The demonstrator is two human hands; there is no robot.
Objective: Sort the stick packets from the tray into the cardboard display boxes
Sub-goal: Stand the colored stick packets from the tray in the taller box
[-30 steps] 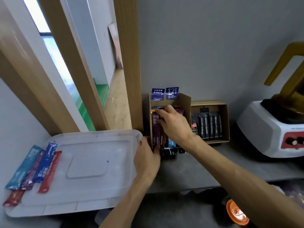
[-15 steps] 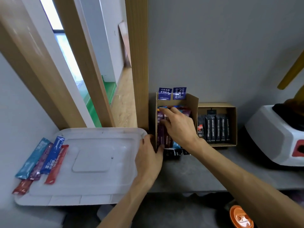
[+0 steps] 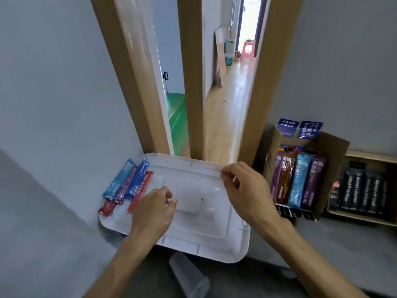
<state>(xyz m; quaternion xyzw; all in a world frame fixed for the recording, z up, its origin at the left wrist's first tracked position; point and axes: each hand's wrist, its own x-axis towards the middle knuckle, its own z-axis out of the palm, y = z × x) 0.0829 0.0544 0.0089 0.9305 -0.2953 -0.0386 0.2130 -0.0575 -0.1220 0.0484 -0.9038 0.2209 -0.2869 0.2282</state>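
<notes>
Both hands hang over the white tray [image 3: 214,250] with nothing in them. The left hand [image 3: 153,214] is loosely curled, its fingers half bent, just beside the packets. The right hand [image 3: 245,190] is over the tray's far right side, thumb and forefinger drawn close together as if pinching, though no packet shows between them.

What remains to sort lies at the tray's left edge: a teal packet [image 3: 118,180], a purple one [image 3: 125,187], a blue one [image 3: 137,181] and a red one [image 3: 140,191], fanned side by side and overlapping, with a smaller dark red one [image 3: 107,208] poking off the rim. The tall cardboard box [image 3: 332,160] to the right already holds several packets standing upright; a lower box [image 3: 369,157] beside it holds black ones.

These packets look light and thin, probably with slick foil skins and powder inside that lets them bend in the middle. I would guess a pinch across the width near one end suits best, lifting the top red one first so the others don't slide off the tray.
</notes>
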